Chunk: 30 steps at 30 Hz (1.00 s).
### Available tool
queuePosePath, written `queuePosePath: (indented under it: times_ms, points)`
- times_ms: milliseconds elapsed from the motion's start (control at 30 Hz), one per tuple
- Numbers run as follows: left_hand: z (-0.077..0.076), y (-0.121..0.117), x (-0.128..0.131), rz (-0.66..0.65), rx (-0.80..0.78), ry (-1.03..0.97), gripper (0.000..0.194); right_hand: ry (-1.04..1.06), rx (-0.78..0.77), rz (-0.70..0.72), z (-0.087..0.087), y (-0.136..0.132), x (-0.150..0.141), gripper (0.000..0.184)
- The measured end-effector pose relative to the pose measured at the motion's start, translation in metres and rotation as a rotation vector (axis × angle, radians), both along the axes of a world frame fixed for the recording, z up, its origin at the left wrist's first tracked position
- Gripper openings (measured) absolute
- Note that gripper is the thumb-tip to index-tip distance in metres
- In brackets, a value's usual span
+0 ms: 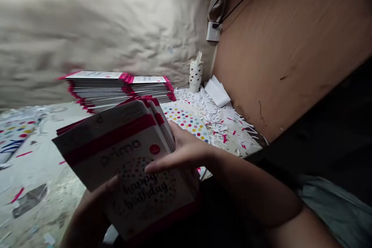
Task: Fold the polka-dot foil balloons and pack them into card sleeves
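Observation:
A stack of pink-and-white printed packets, marked "prima" and "happy birthday", is held tilted between my two hands. My left hand grips its lower left side, thumb on the front face. Round the right edge wraps my right hand, its thumb across the print and its other fingers partly hidden behind. Several packets are fanned at the top. Beyond them on the table, two stacks of similar packets stand side by side by the wall. A polka-dot round piece lies partly covered behind my right hand.
White and pink paper shreds litter the table toward the right corner. A white tumbler with dark hearts stands there, beside folded white paper. Another dotted piece lies at the left. A socket hangs on the wall.

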<state>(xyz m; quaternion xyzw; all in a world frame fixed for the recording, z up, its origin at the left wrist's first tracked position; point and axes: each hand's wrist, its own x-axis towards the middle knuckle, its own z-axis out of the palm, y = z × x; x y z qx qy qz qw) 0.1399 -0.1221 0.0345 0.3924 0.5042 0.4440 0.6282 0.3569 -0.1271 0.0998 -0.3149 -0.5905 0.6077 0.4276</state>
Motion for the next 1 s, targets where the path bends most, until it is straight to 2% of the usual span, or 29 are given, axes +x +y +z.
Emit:
queuePosePath:
  times_ms: [100,167,267,367,433,500,567,633,700,800,900,1000]
  points:
    - [0.007,-0.006,0.028,-0.050,-0.140,-0.206,0.071,-0.068,-0.053,-0.113,-0.005,-0.004,0.010,0.087]
    - [0.005,-0.003,0.045,-0.166,-0.156,-0.324,0.068,-0.111,-0.128,-0.217,-0.008,-0.006,0.017,0.087]
    - [-0.007,0.008,0.059,-0.349,-0.061,-0.359,0.065,-0.136,-0.158,-0.255,-0.002,-0.007,0.036,0.076]
    - [-0.018,0.019,0.048,-0.350,0.077,-0.248,0.064,-0.296,-0.079,-0.315,0.017,-0.010,0.071,0.077]
    - [-0.023,0.024,0.026,-0.290,0.129,-0.156,0.062,-0.573,0.004,-0.477,0.033,-0.009,0.099,0.084]
    - [-0.027,0.026,-0.001,-0.231,0.144,-0.081,0.055,-1.006,0.072,-0.716,0.045,-0.004,0.125,0.091]
    - [-0.030,0.025,-0.023,-0.186,0.134,-0.024,0.047,-1.489,0.078,-0.899,0.048,0.006,0.143,0.097]
    - [-0.032,0.023,-0.036,-0.164,0.122,0.012,0.042,-1.880,0.015,-0.937,0.040,0.020,0.152,0.098]
    - [-0.032,0.020,-0.041,-0.170,0.118,0.023,0.040,-2.087,-0.064,-0.888,0.022,0.034,0.153,0.096]
    - [-0.033,0.014,-0.046,-0.173,0.114,0.032,0.038,-2.164,-0.158,-0.862,-0.016,0.047,0.153,0.085]
    - [-0.039,0.009,-0.060,-0.093,0.099,0.077,0.030,-2.170,-0.212,-0.873,-0.052,0.048,0.158,0.067]
    - [-0.049,0.006,-0.080,-0.064,0.100,0.162,0.022,-2.177,-0.220,-0.904,-0.075,0.044,0.168,0.065]
